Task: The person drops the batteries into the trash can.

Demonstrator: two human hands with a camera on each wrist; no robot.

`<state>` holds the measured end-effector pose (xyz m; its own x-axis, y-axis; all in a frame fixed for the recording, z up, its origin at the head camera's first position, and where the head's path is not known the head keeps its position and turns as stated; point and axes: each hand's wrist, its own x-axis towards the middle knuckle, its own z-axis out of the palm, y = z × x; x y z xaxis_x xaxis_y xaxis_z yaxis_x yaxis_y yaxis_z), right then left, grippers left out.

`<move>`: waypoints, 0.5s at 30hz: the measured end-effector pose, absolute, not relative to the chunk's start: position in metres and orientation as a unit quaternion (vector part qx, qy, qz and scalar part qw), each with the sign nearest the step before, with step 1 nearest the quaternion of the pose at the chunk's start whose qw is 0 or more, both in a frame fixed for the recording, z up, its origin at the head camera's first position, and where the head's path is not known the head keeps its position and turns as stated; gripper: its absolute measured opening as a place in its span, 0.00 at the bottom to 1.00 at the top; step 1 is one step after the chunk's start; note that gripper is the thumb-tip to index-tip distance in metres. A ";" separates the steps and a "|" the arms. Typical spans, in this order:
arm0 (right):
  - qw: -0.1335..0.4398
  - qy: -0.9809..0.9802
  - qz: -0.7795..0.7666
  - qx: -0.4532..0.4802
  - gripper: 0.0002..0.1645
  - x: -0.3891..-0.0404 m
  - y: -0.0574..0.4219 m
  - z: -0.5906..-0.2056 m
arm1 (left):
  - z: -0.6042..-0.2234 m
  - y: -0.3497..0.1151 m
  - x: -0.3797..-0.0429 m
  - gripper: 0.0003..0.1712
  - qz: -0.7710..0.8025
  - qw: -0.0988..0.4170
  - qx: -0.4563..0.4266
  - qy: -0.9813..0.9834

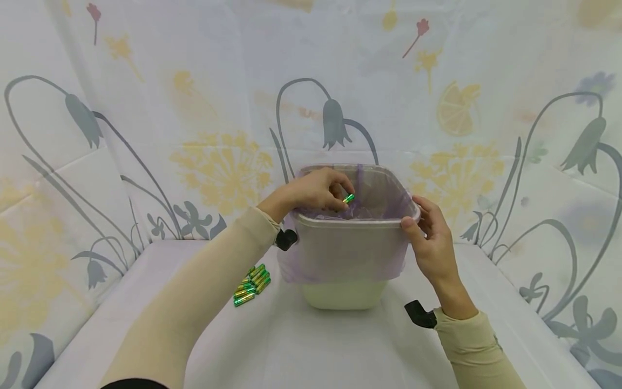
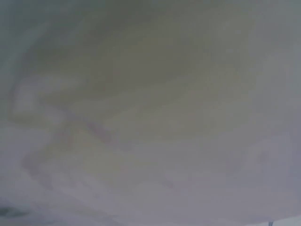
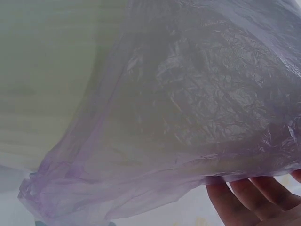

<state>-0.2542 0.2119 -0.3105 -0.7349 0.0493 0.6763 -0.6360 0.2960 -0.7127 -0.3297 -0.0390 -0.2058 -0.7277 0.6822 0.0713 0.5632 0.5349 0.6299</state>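
Observation:
In the head view my left hand (image 1: pixel 320 189) reaches over the left rim of a pale bin (image 1: pixel 345 294) and pinches a green-and-gold battery (image 1: pixel 349 199) above the opening. A thin purple bag (image 1: pixel 350 251) lines the bin and folds down over its outside. My right hand (image 1: pixel 432 240) grips the bin's right rim, thumb at the near side. In the right wrist view its fingers (image 3: pixel 237 205) lie against the bag's edge. The left wrist view is blurred by the close bin wall and bag; the left hand does not show there.
A small pile of green-and-gold batteries (image 1: pixel 251 283) lies on the white tabletop (image 1: pixel 311 351), left of the bin and close to the left forearm. A flower-printed cloth (image 1: pixel 223 65) hangs behind and along both sides.

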 end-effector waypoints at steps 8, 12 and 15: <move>0.303 -0.748 0.559 0.193 0.29 -0.254 0.212 -0.311 | -0.207 -0.039 -0.331 0.21 0.325 0.106 0.357 0.870; 0.302 -0.747 0.559 0.195 0.29 -0.254 0.212 -0.311 | -0.206 -0.038 -0.330 0.22 0.313 0.103 0.356 0.875; 0.302 -0.745 0.561 0.197 0.29 -0.254 0.212 -0.311 | -0.206 -0.038 -0.331 0.23 0.306 0.099 0.357 0.877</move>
<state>-0.2539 0.2117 -0.3108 -0.7401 0.0447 0.6710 -0.6328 0.2916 -0.7173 -0.3305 -0.0383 -0.2058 -0.7256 0.6866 0.0452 0.5654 0.5574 0.6080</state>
